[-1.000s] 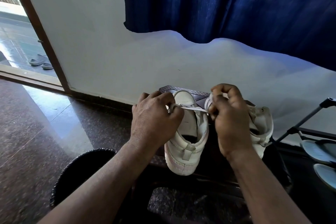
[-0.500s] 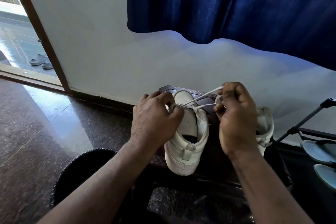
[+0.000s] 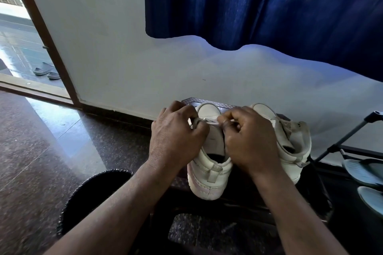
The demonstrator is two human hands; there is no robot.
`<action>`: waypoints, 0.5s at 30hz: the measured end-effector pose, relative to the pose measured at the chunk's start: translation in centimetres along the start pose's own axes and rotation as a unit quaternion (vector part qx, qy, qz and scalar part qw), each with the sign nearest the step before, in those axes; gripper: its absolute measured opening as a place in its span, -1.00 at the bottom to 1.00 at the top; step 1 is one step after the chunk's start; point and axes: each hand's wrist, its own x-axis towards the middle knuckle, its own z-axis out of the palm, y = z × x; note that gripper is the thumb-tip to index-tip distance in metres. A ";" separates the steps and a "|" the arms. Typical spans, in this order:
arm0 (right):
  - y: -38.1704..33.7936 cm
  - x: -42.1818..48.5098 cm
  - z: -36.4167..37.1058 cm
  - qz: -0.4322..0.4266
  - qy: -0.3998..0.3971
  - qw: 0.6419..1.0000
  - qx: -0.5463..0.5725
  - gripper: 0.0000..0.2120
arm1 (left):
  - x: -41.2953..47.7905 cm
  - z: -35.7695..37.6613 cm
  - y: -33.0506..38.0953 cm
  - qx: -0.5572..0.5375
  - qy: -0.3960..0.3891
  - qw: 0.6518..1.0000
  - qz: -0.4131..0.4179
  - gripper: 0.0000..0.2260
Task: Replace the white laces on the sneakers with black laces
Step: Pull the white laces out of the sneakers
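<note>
far left, through the open doorway, a pair of slippers lies outside, no part of the job. a dark round object sits low by the left forearm; what it is i cannot tell.

the left hand is curled tight at the left eyelet edge of the near sneaker, thumb and fingers pinching the flap, probably to brace it so the shoe does not lift with each pull. a short run of white lace stretches taut across the tongue to the right hand, which pinches it between thumb and curled fingers just beside the right eyelets. this looks like unthreading, 1 crossing at a time.

both sneakers stand toes to the wall on a dark ridged platform, heels toward the person so the eyelets face up within reach. the second sneaker, touching the right hand's far side, waits. no black lace shows, so the task seems early.

far right, a shoe rack holds sandals.
</note>
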 end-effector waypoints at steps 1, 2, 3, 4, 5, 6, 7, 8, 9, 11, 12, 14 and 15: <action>0.2 0.1 0.0 0.004 0.029 0.999 0.021 -0.88 | 0.0 0.0 0.0 -0.001 0.001 1.000 -0.003 -0.77; 0.4 0.1 0.0 0.026 0.056 0.996 0.066 -0.85 | -0.1 0.0 0.0 -0.001 0.001 1.000 -0.005 -0.77; 0.5 0.3 0.0 0.068 0.078 0.984 0.146 -0.82 | -0.1 0.0 0.0 -0.001 -0.001 1.000 -0.007 -0.77; 0.5 0.6 -0.1 0.114 0.096 0.957 0.250 -0.79 | -0.1 0.0 0.1 -0.002 -0.003 1.000 -0.010 -0.78; 0.2 0.8 -0.3 0.161 0.111 0.916 0.350 -0.77 | 0.0 -0.1 0.1 -0.003 -0.005 1.000 -0.012 -0.78; 0.0 1.0 -0.5 0.203 0.116 0.871 0.432 -0.76 | 0.0 -0.1 0.1 -0.004 -0.005 1.000 -0.015 -0.79; -0.2 1.0 -0.7 0.230 0.115 0.839 0.480 -0.75 | 0.0 -0.1 0.2 -0.005 -0.005 1.000 -0.017 -0.79; -0.4 1.0 -0.9 0.242 0.110 0.831 0.489 -0.72 | -0.1 -0.1 0.3 -0.004 -0.006 1.000 -0.019 -0.80; -0.6 0.8 -1.0 0.242 0.105 0.841 0.472 -0.69 | -0.1 -0.2 0.4 -0.006 -0.008 1.000 -0.021 -0.80; -0.6 0.2 -0.8 0.202 0.090 0.906 0.361 -0.62 | -0.1 -0.2 0.5 -0.027 -0.013 0.999 -0.022 -0.83; -0.5 0.0 -0.6 0.172 0.083 0.940 0.282 -0.62 | -0.1 -0.3 0.5 -0.040 -0.018 0.999 -0.018 -0.84; 0.0 -0.2 0.0 0.146 0.100 0.972 0.156 -0.70 | 0.1 -0.4 0.5 -0.048 -0.047 0.998 0.005 -0.80; 0.0 -0.3 0.3 0.141 0.119 0.975 0.126 -0.73 | 0.3 -0.4 0.5 -0.047 -0.067 0.997 0.016 -0.73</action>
